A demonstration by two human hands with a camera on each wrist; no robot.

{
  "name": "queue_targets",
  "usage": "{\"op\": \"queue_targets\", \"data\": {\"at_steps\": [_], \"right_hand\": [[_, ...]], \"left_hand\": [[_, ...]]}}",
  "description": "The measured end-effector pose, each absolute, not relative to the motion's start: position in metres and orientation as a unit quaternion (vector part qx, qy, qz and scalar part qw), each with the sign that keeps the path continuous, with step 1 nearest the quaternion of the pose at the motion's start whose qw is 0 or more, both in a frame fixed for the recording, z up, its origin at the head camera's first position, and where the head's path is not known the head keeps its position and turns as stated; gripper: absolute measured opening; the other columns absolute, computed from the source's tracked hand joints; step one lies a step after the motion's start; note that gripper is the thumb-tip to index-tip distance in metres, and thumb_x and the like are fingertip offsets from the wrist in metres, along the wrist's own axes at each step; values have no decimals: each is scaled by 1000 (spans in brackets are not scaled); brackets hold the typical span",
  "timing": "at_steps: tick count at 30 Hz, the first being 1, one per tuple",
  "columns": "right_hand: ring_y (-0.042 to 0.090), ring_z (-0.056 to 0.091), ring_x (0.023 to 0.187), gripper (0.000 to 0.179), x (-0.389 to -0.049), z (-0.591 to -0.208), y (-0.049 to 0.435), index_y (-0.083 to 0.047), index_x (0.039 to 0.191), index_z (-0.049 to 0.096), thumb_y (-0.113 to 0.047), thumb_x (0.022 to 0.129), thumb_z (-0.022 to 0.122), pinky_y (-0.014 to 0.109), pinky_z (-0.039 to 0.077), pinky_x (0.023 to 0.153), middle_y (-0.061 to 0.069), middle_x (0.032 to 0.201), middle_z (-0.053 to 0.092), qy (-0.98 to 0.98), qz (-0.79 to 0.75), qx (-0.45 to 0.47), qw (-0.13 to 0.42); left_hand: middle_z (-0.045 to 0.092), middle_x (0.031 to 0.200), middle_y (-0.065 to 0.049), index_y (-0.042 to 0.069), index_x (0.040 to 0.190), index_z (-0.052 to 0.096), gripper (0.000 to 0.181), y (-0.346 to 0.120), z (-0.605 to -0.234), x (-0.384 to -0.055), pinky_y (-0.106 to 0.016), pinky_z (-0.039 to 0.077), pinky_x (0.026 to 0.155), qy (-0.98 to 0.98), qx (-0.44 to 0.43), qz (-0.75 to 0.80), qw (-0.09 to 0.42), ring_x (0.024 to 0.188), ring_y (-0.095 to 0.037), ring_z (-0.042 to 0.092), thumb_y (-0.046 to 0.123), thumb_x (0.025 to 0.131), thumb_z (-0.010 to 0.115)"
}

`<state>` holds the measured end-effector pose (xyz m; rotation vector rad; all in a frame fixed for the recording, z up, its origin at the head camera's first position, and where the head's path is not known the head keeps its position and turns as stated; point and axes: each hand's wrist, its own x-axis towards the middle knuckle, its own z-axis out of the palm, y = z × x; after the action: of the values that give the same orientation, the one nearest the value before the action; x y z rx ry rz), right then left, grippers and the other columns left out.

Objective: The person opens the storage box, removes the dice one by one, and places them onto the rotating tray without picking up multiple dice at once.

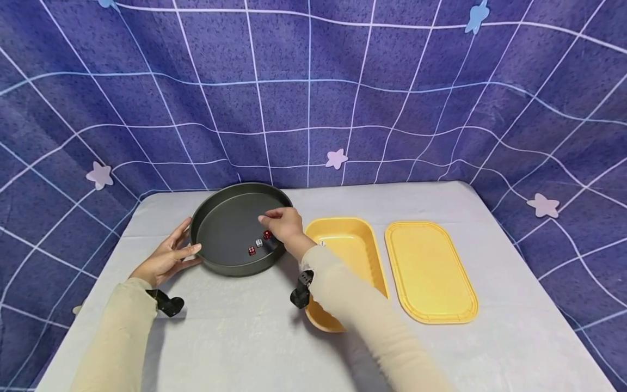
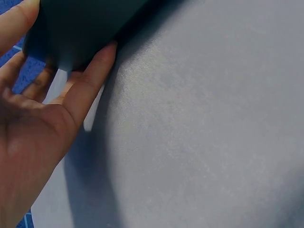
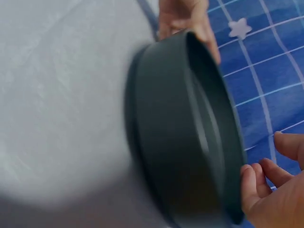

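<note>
A dark round pan stands at the back left of the table. My left hand grips its left side, the thumb against the outer wall and fingers spread around the edge. In the left wrist view, a fingertip meets the pan's lower edge. Over the pan's right side hovers my right hand, fingers loosely bent. The right wrist view shows this hand beside the rim, with no held object visible. Inside the pan lie a red die, a white die and another red die, close below the right hand.
A yellow rectangular tub stands to the right of the pan, partly covered by my right forearm. A white die shows inside it. Further right lies a flat yellow lid. A blue gridded curtain hangs behind the table.
</note>
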<state>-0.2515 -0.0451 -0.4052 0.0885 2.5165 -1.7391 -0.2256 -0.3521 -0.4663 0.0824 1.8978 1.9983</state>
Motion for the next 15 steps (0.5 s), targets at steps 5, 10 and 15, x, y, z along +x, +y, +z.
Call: {"op": "queue_targets", "data": {"at_steps": [5,10,15], "right_hand": [[16,66,94,24,-251,-385,-29,-6,103,75,-21,84,75,20,53,79,5,99,73,799,-599,2,49],[21,65,100,26,-250,-373,-4,-1,107,72,-15,85,73,25,53,86,11,108,71,783,-620,-19,49],[23,62,107,29,-249,-365,22,0,110,71,-16,86,72,30,52,93,11,111,70,797,-602,-19,53]], "left_hand": [[-23,157,-13,33,154,-7,92,-352,-467,-226,-39,53,93,668,23,719,191,142,-43,-10,0,95,56],[-26,156,-13,35,153,-7,92,-352,-468,-225,-40,53,94,667,22,719,193,141,-43,-11,0,95,55],[-24,157,-13,35,153,-7,91,-351,-467,-226,-40,52,95,667,24,720,192,142,-42,-10,0,96,54]]}}
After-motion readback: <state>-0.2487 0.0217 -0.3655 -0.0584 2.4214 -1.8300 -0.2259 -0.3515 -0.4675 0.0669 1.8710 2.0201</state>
